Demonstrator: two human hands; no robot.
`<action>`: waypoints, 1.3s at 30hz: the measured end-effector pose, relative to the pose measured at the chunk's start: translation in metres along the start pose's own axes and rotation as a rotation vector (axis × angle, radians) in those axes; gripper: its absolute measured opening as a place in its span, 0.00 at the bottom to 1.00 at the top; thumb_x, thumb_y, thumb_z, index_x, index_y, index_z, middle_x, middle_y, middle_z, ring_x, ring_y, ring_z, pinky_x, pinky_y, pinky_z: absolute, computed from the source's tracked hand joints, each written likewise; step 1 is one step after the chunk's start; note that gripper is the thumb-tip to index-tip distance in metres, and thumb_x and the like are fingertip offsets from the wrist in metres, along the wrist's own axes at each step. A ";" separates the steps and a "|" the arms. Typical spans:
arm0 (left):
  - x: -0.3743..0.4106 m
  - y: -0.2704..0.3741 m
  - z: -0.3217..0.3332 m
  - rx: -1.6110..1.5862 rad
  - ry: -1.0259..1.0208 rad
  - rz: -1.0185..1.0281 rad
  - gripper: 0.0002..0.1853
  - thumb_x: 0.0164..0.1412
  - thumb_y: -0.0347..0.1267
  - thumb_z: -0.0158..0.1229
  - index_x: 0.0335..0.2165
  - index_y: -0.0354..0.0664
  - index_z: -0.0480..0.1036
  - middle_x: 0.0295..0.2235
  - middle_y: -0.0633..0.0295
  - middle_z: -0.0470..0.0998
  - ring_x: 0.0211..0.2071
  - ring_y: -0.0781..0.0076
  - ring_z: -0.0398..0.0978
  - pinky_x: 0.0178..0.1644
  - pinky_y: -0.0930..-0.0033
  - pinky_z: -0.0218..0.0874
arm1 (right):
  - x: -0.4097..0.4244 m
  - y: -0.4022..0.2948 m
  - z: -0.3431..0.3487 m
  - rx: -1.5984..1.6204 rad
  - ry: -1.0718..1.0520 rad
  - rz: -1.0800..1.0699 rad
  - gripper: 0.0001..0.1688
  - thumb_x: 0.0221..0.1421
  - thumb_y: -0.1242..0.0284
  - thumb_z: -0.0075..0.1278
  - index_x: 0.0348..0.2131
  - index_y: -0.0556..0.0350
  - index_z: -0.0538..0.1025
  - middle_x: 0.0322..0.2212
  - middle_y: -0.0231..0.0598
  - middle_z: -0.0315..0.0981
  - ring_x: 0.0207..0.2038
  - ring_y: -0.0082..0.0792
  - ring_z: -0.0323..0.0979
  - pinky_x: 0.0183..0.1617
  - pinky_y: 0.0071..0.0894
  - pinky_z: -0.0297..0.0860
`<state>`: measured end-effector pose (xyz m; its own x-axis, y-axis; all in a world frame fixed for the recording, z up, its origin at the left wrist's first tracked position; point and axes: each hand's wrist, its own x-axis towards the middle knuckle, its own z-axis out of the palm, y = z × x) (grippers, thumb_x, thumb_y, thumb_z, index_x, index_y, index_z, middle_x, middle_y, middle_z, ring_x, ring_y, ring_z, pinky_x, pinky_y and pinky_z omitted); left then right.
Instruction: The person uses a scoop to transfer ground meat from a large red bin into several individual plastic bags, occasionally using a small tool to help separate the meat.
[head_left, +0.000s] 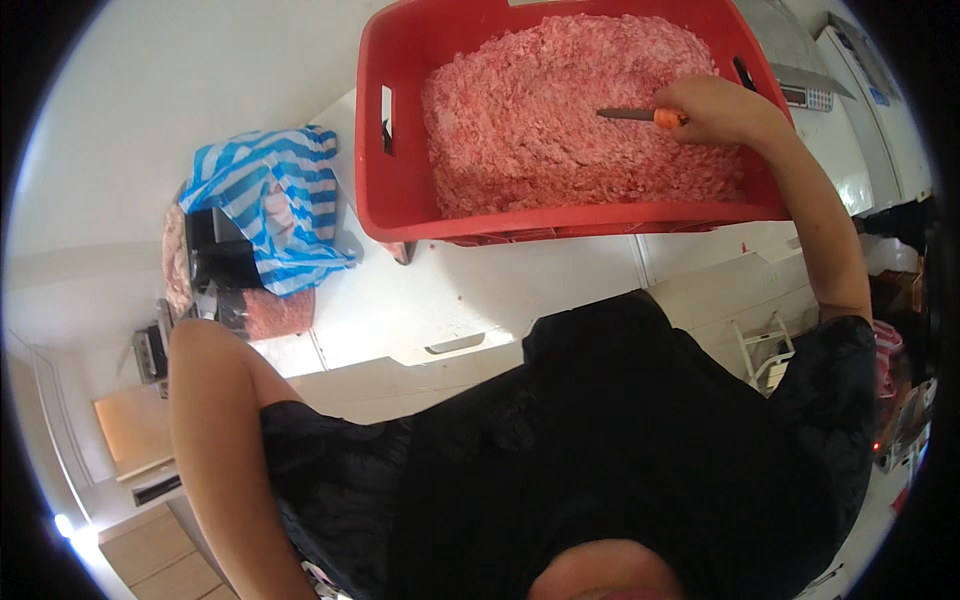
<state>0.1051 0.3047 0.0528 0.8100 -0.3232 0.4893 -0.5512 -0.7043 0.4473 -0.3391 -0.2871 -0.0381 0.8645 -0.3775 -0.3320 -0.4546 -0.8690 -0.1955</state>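
My right hand (716, 111) is closed around the orange handle of a knife (634, 115). Its dark, narrow blade points left, just over or against a large heap of ground meat (540, 112). That pink heap fills much of a red plastic crate (510, 223) on the white counter (480, 277). The wrist passes over the crate's right rim, near a hand slot. On my left side the elbow is bent, with the forearm coming back towards my head, and my left hand is out of view.
Left of the crate, a blue-and-white striped plastic bag (300, 172) lies partly over a black container (225, 255). Near it is a clear bag of ground meat (277, 311). A digital scale (806, 97) stands to the right, and a white step ladder (769, 352) is at lower right.
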 end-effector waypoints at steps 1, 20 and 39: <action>0.004 0.011 -0.011 -0.066 0.081 0.014 0.06 0.59 0.24 0.62 0.36 0.32 0.79 0.34 0.63 0.80 0.34 0.75 0.74 0.39 0.73 0.63 | 0.000 0.001 0.002 -0.003 -0.023 0.024 0.16 0.50 0.73 0.57 0.40 0.59 0.78 0.37 0.51 0.77 0.46 0.53 0.76 0.51 0.51 0.71; -0.029 0.250 0.227 -0.471 -0.359 0.415 0.07 0.55 0.23 0.66 0.35 0.43 0.82 0.38 0.58 0.77 0.44 0.61 0.74 0.50 0.60 0.62 | 0.028 0.008 0.017 0.026 0.187 -0.015 0.18 0.48 0.73 0.60 0.42 0.54 0.83 0.40 0.46 0.82 0.48 0.51 0.77 0.53 0.51 0.71; -0.029 0.244 0.242 -0.517 -0.478 0.334 0.35 0.48 0.10 0.54 0.56 0.45 0.73 0.67 0.52 0.62 0.68 0.49 0.61 0.69 0.55 0.57 | 0.002 0.027 -0.021 -0.184 0.230 0.064 0.15 0.43 0.69 0.64 0.35 0.51 0.85 0.26 0.48 0.80 0.33 0.55 0.79 0.38 0.52 0.75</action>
<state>-0.0040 -0.0104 -0.0332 0.5181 -0.7865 0.3360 -0.7092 -0.1755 0.6829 -0.3456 -0.3181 -0.0249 0.8710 -0.4773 -0.1161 -0.4810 -0.8767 -0.0039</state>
